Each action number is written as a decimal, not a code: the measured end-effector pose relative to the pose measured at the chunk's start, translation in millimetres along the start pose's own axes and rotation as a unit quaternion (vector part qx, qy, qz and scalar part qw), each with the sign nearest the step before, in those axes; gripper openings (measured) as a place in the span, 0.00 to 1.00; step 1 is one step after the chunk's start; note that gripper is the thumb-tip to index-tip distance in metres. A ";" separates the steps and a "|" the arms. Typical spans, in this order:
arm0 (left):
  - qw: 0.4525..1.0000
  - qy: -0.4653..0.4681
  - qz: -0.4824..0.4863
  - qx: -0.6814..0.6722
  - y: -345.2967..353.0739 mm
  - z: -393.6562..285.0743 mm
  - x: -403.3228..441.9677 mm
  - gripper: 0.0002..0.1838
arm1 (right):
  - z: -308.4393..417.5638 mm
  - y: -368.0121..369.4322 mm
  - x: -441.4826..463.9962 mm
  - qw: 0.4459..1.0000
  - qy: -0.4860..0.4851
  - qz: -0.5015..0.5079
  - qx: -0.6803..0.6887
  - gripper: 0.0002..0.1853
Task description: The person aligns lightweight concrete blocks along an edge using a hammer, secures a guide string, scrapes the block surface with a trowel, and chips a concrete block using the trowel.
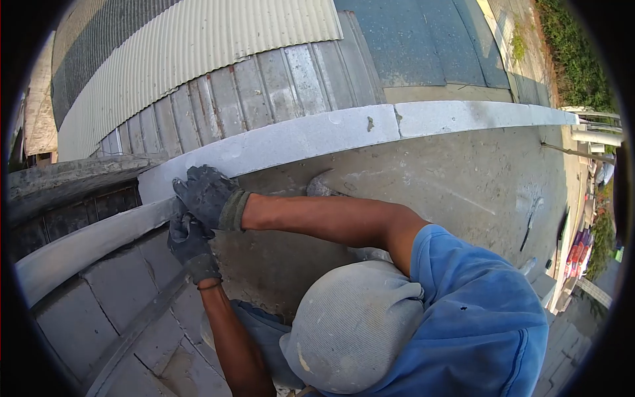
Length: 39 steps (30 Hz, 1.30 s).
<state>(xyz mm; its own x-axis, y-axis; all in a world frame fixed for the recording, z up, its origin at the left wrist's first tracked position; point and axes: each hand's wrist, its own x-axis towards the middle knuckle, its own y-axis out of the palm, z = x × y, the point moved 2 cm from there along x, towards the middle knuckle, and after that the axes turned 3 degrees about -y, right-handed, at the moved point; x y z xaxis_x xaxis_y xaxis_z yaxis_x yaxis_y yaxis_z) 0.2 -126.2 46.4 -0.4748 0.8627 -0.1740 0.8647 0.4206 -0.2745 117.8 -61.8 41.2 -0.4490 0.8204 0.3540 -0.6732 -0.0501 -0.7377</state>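
Neither my left hand nor my right hand shows in the view. Directly below me a co-worker in a grey cap (360, 324) and blue shirt (489, 317) bends over. The co-worker's two hands, in dark gloves (210, 193), are close together at the corner of a row of light grey blocks (284, 140). One glove lies against the block face; the other glove (188, 248) is just below it, by a pale curved edge (99, 241). Whatever is between those fingers is hidden. A rounded, tool-like metal piece (321, 182) is partly covered by the co-worker's forearm.
Beyond the blocks lie corrugated roof sheets (218, 40) and a blue roof (430, 43). Grey block walling (86, 301) runs at lower left. A thin dark tool (531, 221) rests on the concrete surface (436, 172) at right. Poles (598, 137) stick in at far right.
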 end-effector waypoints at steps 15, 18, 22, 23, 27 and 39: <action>0.995 -0.038 0.085 0.047 -16.3 10.3 9.0 0.21 | 0.9 2.4 -13.8 0.999 -0.021 -0.031 -0.012 0.30; 0.997 -0.011 0.062 0.041 -6.0 3.7 3.8 0.21 | 2.7 -3.7 -15.8 0.995 -0.054 -0.073 -0.046 0.32; 0.999 0.002 0.043 0.022 -8.0 15.6 6.9 0.22 | 1.8 -7.2 -18.2 0.999 -0.029 -0.043 -0.012 0.33; 0.998 -0.006 0.037 0.044 -11.5 19.0 10.0 0.22 | 2.7 -6.8 -18.9 0.998 -0.045 -0.049 -0.018 0.32; 0.999 0.041 0.015 0.000 -3.8 21.8 5.3 0.24 | 4.4 -1.3 -11.7 0.998 -0.044 -0.045 -0.023 0.29; 0.996 -0.026 0.062 -0.066 -6.6 22.3 -1.4 0.19 | -3.3 7.6 -150.3 0.992 0.028 -0.014 0.124 0.24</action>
<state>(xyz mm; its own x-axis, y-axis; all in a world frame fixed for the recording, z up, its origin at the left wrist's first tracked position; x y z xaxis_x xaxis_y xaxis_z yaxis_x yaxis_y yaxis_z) -8.5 -136.4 27.3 -0.3680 0.8961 -0.2483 0.9295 0.3479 -0.1221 182.1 -183.7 -19.6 -0.3986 0.8538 0.3348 -0.8120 -0.1588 -0.5617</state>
